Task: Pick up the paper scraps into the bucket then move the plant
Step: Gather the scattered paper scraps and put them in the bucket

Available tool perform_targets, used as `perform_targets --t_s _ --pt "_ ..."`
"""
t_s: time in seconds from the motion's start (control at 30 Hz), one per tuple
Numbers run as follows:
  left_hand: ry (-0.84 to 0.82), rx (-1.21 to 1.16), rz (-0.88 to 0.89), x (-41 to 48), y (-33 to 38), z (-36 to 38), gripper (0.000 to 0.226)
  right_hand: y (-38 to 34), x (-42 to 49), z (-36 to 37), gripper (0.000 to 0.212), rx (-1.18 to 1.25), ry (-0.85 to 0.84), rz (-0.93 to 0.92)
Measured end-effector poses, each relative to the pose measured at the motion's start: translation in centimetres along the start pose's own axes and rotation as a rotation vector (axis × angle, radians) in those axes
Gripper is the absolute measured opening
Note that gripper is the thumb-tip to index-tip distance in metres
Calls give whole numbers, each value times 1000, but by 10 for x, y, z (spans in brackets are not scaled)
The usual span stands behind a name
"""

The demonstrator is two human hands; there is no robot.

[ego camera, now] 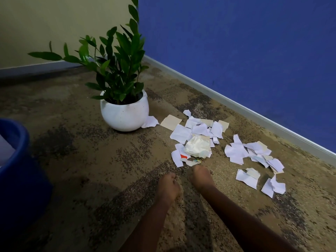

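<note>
Paper scraps (205,140) on carpet (91,160) beside plant (123,99), no legible writing.

Both bare forearms are reaching forward side by side. The left hand (168,186) is hanging loosely curled, holding nothing, a little short of the paper scraps (198,142). The right hand (201,177) is sitting nearer them, fingers bent downward just before the closest scrap, not clearly touching.
</note>
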State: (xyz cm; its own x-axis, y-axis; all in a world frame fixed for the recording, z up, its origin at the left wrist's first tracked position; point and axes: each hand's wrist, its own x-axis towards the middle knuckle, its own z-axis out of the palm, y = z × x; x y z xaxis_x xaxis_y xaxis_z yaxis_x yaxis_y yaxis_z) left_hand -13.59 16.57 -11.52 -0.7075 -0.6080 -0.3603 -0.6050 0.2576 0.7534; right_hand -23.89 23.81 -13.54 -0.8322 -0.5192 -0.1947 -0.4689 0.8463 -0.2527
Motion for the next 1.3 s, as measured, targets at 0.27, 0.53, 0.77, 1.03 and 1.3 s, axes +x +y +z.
perform_targets --t_s 0.27,0.53,0.77,1.03,1.3 --pt "-46 -696 -334 6 5 12 35 5 -1 -3 18 237 -3 -10" --pt "-138 -1044 -516 1 11 17 41 -9 -48 -7 15 380 -54 -333" --pt "-110 -917 -497 3 7 20 35 30 -46 -18 22 436 100 -232" --pt "-41 -876 -439 4 14 27 22 62 -16 -20 18 383 46 -70" --pt "-55 -927 -460 10 10 31 47 21 -7 -4 23 161 49 -81"
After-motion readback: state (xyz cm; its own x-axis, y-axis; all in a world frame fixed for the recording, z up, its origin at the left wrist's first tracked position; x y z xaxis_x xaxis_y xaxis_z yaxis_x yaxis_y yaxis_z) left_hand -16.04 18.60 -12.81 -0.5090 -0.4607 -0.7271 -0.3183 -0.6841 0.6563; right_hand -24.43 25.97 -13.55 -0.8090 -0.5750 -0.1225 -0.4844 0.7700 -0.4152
